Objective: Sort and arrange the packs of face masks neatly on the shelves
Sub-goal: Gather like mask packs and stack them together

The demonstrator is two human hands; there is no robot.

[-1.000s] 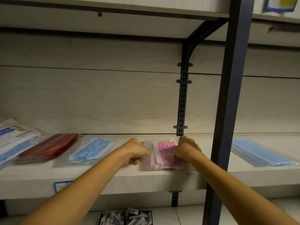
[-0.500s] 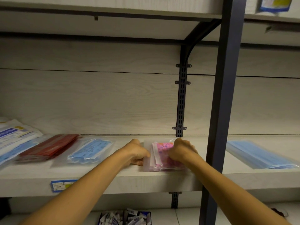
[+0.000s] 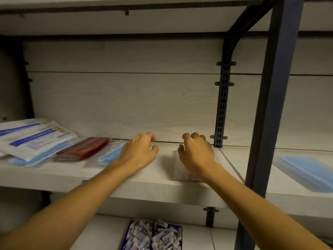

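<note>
Both hands have lifted off the pink mask pack since the earlier frame, where they gripped it from either side. Left hand now sits above the shelf, to the left of the pack, its fingers loosely curled and apart, holding nothing. Right hand hovers over the pink mask pack, its fingers also loosely curled and parted; whether they touch the wrapper cannot be told. Only the pack's clear near edge shows below the right wrist, lying flat at the shelf's near edge, just left of the dark upright post.

Left of the left hand, a light blue mask pack lies flat, partly hidden by that hand. Next left lies a red mask pack, then a white printed pack resting on another blue pack. Right of the post, a blue mask stack lies on the adjoining shelf. Below, near the floor, a blue bin holds small wrapped items.
</note>
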